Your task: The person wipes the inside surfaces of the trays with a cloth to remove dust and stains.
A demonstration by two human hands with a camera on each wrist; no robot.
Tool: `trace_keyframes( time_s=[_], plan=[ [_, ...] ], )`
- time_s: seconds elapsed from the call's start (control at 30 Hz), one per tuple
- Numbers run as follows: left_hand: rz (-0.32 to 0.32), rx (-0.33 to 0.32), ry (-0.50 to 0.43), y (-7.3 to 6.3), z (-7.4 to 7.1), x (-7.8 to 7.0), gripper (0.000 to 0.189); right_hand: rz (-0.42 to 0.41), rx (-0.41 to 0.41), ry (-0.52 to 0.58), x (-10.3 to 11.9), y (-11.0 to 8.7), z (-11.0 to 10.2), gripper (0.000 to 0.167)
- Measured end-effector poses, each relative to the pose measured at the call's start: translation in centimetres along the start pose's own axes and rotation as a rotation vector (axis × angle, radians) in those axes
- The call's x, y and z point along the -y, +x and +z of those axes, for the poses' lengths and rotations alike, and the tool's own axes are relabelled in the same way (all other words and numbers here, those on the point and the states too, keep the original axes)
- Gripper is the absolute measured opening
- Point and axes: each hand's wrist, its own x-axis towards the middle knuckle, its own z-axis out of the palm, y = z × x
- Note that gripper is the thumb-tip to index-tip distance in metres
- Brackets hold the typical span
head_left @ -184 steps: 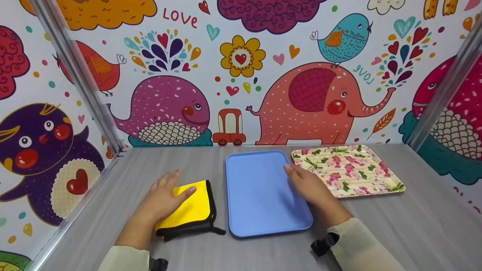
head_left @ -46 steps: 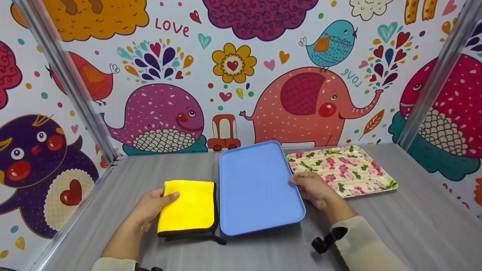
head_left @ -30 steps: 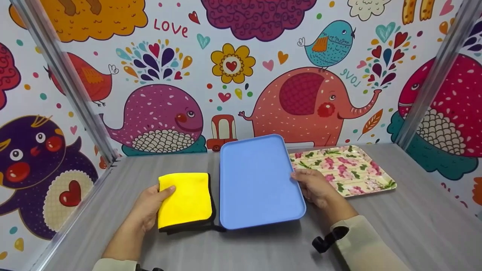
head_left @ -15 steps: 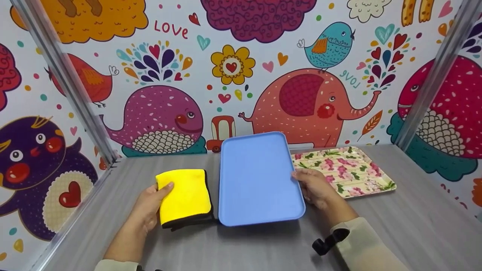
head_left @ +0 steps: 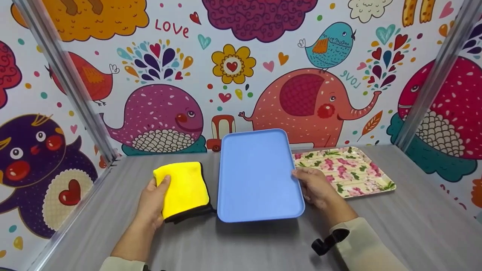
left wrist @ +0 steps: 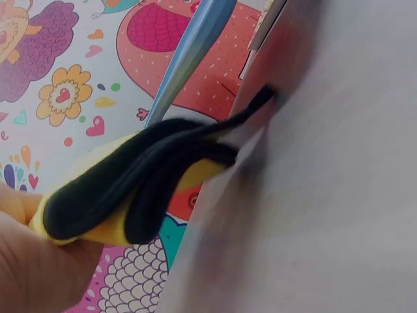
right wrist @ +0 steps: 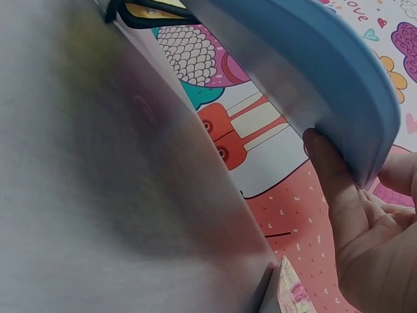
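Note:
My left hand [head_left: 152, 201] pinches the left edge of a folded yellow cloth [head_left: 184, 188] with dark trim, thumb on top. In the left wrist view the folded cloth [left wrist: 124, 182] hangs above the table, a dark loop trailing toward the surface. My right hand [head_left: 318, 188] grips the right rim of a blue rectangular tray [head_left: 260, 177], thumb on top and fingers beneath. The right wrist view shows the blue tray [right wrist: 313, 72] raised off the table, with the fingers [right wrist: 332, 176] under it. Cloth and tray are side by side, the cloth on the left.
A flower-patterned tray [head_left: 350, 171] lies on the table behind the right hand, partly covered by the blue tray's edge. The grey table [head_left: 241, 248] ends at a wall [head_left: 241, 22] printed with cartoon animals. Metal posts [head_left: 71, 86] stand at the corners.
The left hand went from lying spread on the cloth to gripping and lifting it. The right hand raised the blue tray from the table. Both things have kept rising slightly in the last second.

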Motion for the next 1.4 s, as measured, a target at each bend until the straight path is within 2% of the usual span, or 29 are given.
trace_keyframes(
  time_s=[0.13, 0.2, 0.43, 0.67, 0.8, 0.97, 1.07, 1.3, 1.4],
  plan=[
    [0.011, -0.063, 0.005, 0.1, 0.3, -0.3, 0.083, 0.009, -0.005, -0.003, 0.1, 0.0, 0.1, 0.013],
    [0.008, -0.087, -0.022, 0.1, 0.3, -0.4, 0.084, 0.009, -0.004, 0.000, 0.1, 0.0, 0.2, 0.013],
    [-0.023, -0.069, -0.172, 0.6, 1.4, -1.3, 0.088, -0.011, 0.005, 0.007, 0.1, 0.1, 0.2, 0.016],
    [0.009, -0.110, -0.167, 2.0, 3.4, -3.0, 0.078, -0.024, -0.012, 0.006, 0.3, 0.1, 0.3, 0.015],
    [0.038, -0.128, -0.159, 2.8, 4.5, -4.0, 0.071, -0.024, 0.008, 0.018, 0.4, 0.0, 0.4, 0.016],
    [0.066, -0.124, -0.173, 3.6, 5.7, -5.1, 0.066, -0.011, 0.022, 0.013, 0.4, -0.1, 0.5, 0.024],
    [0.106, -0.127, -0.164, 3.9, 6.5, -5.5, 0.064, -0.010, 0.032, 0.013, 0.3, -0.1, 0.6, 0.029],
    [0.297, -0.186, -0.039, 4.7, 8.6, -5.6, 0.052, -0.017, 0.049, 0.022, 0.2, -0.2, 0.8, 0.020],
    [0.339, -0.195, -0.007, 5.1, 9.5, -5.6, 0.049, -0.016, 0.058, 0.015, 0.3, -0.2, 0.8, 0.021]
  ],
)
